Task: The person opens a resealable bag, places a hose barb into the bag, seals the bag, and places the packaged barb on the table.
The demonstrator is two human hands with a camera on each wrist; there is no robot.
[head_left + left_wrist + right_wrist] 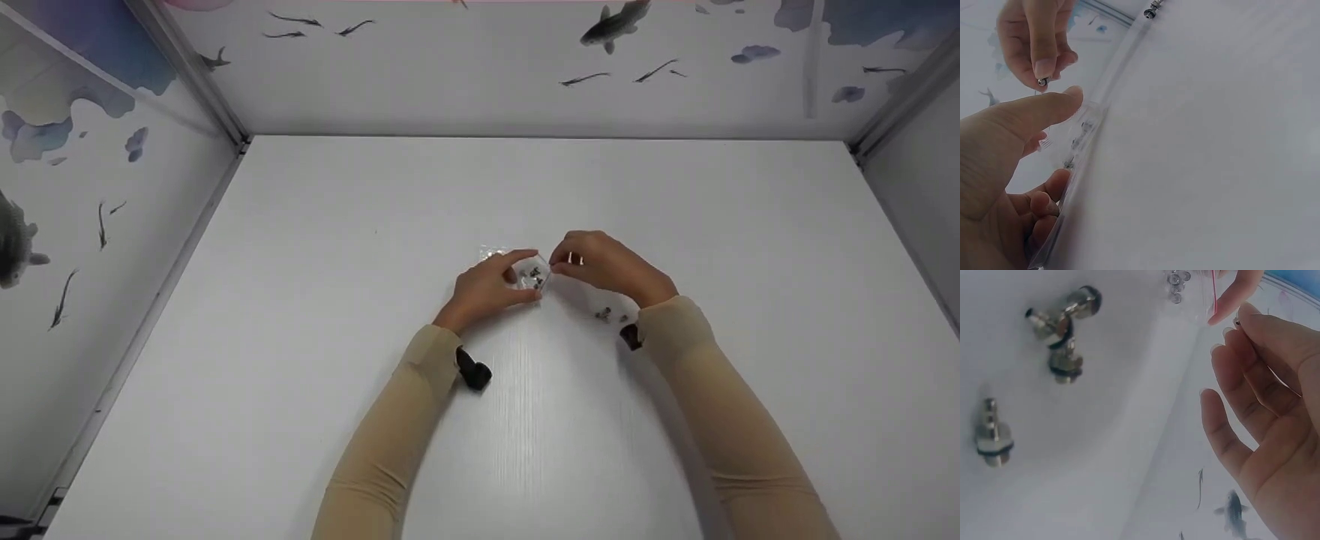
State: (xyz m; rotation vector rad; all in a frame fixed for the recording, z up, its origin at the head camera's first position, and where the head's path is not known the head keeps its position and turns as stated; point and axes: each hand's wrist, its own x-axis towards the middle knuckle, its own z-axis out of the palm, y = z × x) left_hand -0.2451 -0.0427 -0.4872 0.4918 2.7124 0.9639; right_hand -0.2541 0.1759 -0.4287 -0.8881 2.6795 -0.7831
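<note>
My left hand (484, 289) holds a clear plastic zip bag (532, 274), its thumb and fingers spread around the bag's open end. Several small metal fittings (1077, 140) lie inside it. A red line runs along the bag's edge in the right wrist view. Just right of the bag, my right hand (609, 262) pinches one small metal fitting (1043, 82) between thumb and fingertips. Below the right hand, on the table, lie loose barbed hose fittings (1053, 332) with dark rings. One more fitting (994, 434) sits apart from that cluster.
The white table (300, 247) is bounded by a printed back wall (450, 82) and side walls. A black wrist camera (474, 371) sits under the left sleeve, and another (631, 337) by the right cuff.
</note>
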